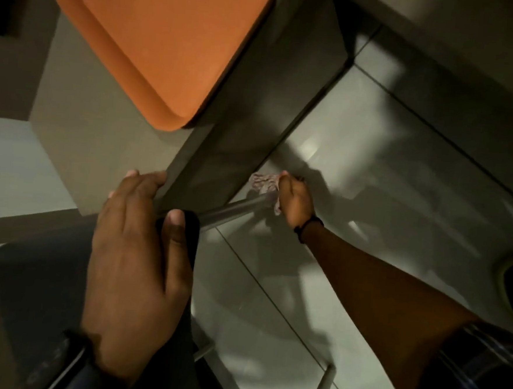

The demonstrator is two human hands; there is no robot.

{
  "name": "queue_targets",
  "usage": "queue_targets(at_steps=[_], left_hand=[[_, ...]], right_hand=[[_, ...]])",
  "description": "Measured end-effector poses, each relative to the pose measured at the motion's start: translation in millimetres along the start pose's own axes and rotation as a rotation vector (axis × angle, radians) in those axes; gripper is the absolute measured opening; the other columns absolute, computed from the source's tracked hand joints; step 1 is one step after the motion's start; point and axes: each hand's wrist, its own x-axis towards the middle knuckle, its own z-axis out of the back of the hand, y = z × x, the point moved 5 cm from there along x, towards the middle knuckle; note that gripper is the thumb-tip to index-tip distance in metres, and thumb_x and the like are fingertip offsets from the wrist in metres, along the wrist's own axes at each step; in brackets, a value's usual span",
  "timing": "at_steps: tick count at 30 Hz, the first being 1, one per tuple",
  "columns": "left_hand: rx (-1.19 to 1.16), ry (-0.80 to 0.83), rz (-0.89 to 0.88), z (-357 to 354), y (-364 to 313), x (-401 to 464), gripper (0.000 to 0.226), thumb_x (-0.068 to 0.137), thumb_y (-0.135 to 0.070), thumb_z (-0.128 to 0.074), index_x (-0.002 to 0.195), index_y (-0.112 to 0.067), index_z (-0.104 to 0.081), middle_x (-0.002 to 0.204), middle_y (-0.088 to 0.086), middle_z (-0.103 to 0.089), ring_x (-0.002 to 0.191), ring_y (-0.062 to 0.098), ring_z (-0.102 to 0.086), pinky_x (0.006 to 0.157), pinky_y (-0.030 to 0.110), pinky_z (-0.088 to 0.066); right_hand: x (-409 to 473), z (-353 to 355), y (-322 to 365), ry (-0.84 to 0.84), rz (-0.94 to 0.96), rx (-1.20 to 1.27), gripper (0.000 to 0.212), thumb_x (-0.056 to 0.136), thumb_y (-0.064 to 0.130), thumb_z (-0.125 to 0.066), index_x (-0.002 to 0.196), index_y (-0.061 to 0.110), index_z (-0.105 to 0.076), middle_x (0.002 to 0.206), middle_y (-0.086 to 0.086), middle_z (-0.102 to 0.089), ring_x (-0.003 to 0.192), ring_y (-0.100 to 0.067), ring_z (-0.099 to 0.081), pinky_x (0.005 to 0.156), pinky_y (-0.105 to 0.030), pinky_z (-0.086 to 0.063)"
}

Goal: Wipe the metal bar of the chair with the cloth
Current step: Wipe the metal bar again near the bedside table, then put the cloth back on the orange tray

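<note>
Hands are working well apart. Right hand (295, 200) is squeezing the pinkish cloth (262, 182) round the metal bar (233, 209), at its far end beside the grey panel's (222, 149) edge. Left hand (133, 246) is gripping the dark chair back (191, 227). Floor tiles (371, 178) are lying open rightward.

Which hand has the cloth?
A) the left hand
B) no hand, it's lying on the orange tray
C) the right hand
C: the right hand grips the cloth at the far end of the metal bar, while the left hand holds the chair.
</note>
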Motion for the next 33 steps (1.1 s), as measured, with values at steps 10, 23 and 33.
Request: queue_targets(at_steps=[10, 23, 33], left_hand=[[-0.085, 0.188, 0.136, 14, -8, 11, 0.063, 0.102, -0.034, -0.033, 0.154, 0.001, -0.037, 0.16, 0.024, -0.041, 0.157, 0.036, -0.026, 0.13, 0.051, -0.017], [-1.257, 0.137, 0.67, 173, -43, 50, 0.054, 0.094, -0.069, -0.051, 0.127, -0.028, -0.061, 0.118, -0.006, -0.078, 0.107, 0.01, -0.075, 0.09, 0.034, -0.059], [-1.055, 0.053, 0.577, 191, -18, 174, 0.031, 0.107, -0.043, -0.043, 0.13, -0.021, -0.043, 0.133, 0.003, -0.062, 0.101, 0.006, -0.064, 0.077, 0.011, -0.055]], right_hand=[[-174, 9, 171, 0.148, -0.14, 0.394, 0.051, 0.12, 0.026, -0.035, 0.13, -0.002, -0.077, 0.126, -0.019, -0.081, 0.108, -0.045, -0.073, 0.082, -0.039, -0.061], [-255, 57, 481, 0.49, -0.252, 0.351, 0.055, 0.116, 0.055, -0.037, 0.144, 0.018, -0.067, 0.14, -0.009, -0.079, 0.131, -0.026, -0.073, 0.116, -0.046, -0.056], [-158, 23, 579, 0.354, 0.321, -0.77, 0.061, 0.107, 0.02, -0.069, 0.163, 0.018, -0.046, 0.156, -0.009, -0.064, 0.144, -0.03, -0.063, 0.126, -0.05, -0.051]])
